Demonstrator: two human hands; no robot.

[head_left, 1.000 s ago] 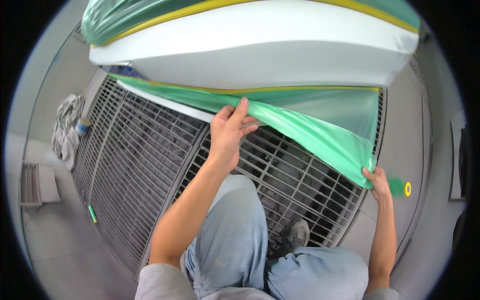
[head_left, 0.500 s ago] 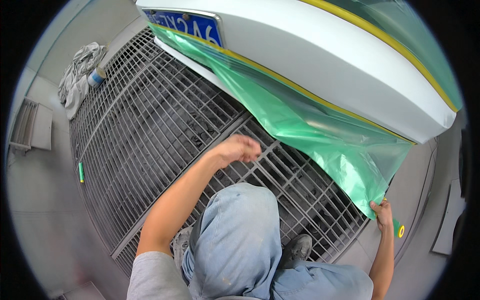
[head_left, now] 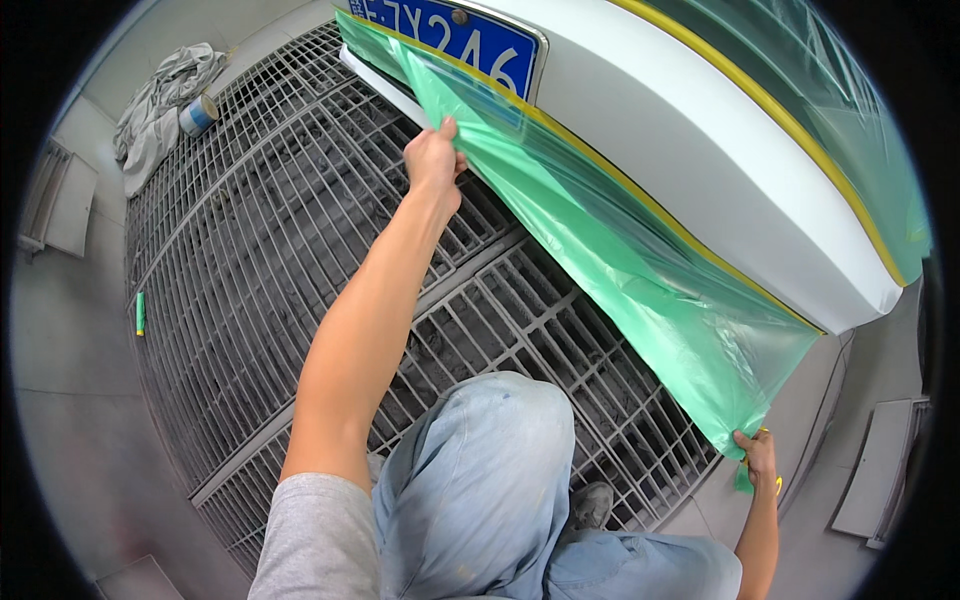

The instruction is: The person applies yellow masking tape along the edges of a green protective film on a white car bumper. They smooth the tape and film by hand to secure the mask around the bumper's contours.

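Green masking film (head_left: 590,255) hangs from a strip of yellow tape (head_left: 640,198) along the lower part of a white car bumper (head_left: 690,130). My left hand (head_left: 435,165) is closed on the film's lower edge, below the blue licence plate (head_left: 470,45). At the far right end, my right hand (head_left: 757,452) grips the lower corner of the film. A bit of green film and yellow shows beside that hand, mostly hidden by it. Between my two hands the film's free edge runs fairly straight.
Beneath me lies a metal floor grating (head_left: 300,230). A grey cloth (head_left: 165,110) and a blue-and-white can-like cylinder (head_left: 198,115) lie at the upper left. A small green roll (head_left: 140,313) is at the left. More film (head_left: 830,110) covers the car's upper part.
My left hand has moved forward and left from above the grating and taken hold of the film's edge. The film is stretched straighter. My right hand still grips the corner.
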